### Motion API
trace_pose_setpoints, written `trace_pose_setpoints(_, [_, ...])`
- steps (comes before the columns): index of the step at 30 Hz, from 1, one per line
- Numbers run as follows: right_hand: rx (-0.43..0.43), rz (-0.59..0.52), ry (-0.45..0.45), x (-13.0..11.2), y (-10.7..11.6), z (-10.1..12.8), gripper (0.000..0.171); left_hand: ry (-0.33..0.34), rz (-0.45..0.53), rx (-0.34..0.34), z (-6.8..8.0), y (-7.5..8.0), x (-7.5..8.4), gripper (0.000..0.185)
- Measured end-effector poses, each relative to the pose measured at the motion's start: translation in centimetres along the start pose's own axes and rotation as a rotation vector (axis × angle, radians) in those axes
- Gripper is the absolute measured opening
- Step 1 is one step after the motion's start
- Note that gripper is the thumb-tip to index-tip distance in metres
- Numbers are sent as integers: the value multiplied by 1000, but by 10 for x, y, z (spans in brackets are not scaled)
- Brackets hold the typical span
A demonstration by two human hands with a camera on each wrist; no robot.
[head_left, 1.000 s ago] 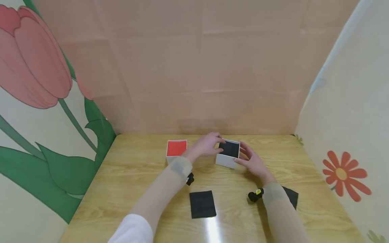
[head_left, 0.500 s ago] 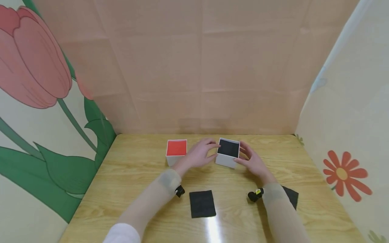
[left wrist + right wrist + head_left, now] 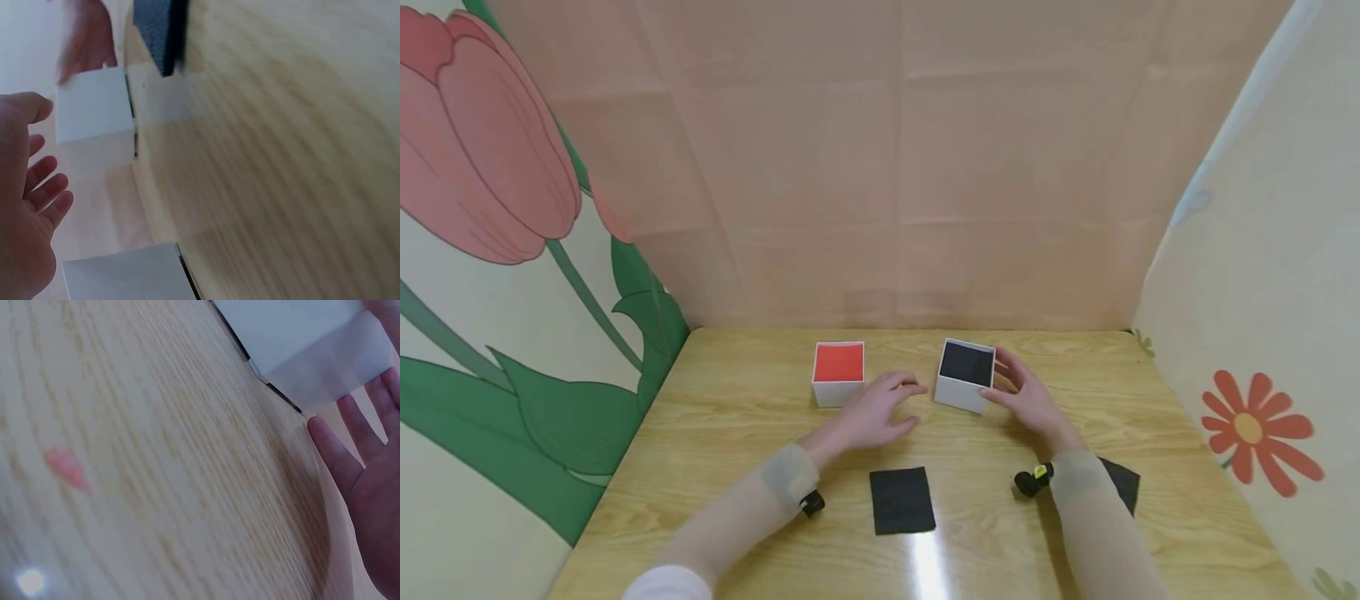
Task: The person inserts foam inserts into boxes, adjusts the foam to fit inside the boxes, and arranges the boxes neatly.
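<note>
- At 12 o'clock on the light wooden table: white square box with black top, white square box with red top at its 9 o'clock.
- Right hand: fingers straight, touching the black-topped box's right side.
- Left hand: relaxed, holding nothing, between the boxes.
- Risk: one-sided push likely to slide or tip the box.
- Black square sheet at 6 o'clock.

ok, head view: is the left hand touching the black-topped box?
No. The left hand hovers open over the table, apart from the black-topped box; only the right hand is beside it.
</note>
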State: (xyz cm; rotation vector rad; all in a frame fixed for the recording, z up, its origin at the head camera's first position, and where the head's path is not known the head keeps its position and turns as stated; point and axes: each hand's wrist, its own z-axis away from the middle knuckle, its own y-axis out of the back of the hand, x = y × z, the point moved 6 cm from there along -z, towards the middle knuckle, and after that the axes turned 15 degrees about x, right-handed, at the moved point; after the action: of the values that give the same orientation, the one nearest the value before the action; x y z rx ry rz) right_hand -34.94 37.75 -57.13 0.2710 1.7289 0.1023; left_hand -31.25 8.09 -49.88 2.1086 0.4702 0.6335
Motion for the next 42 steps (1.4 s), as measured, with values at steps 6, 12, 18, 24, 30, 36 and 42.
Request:
trace_pose_setpoints(6, [-1,2,-6,-1,2,1,96,-69,-17,-71,19,-3,8,54])
trace_pose_setpoints(12, [-2,17,-12,-3,3,0,96,-92,-67,-152,37,-9,15,61])
trace_pose_setpoints(18, [-11,21,-22,-4,3,-1,97,-119,-82,-225,54,-14,23,68])
trace_pose_setpoints(24, [-14,34,-18,-5,2,-2,97,-149,-112,-282,68,-20,34,82])
trace_pose_setpoints(30, [-15,40,-10,-2,2,-1,97,-153,-136,-304,78,-23,40,95])
trace_pose_setpoints(36, [-9,35,-13,-1,2,0,97,-156,-175,-310,82,-23,44,109])
trace_pose_setpoints(42, [-9,33,-22,-4,0,0,98,-207,-185,-282,81,-23,49,99])
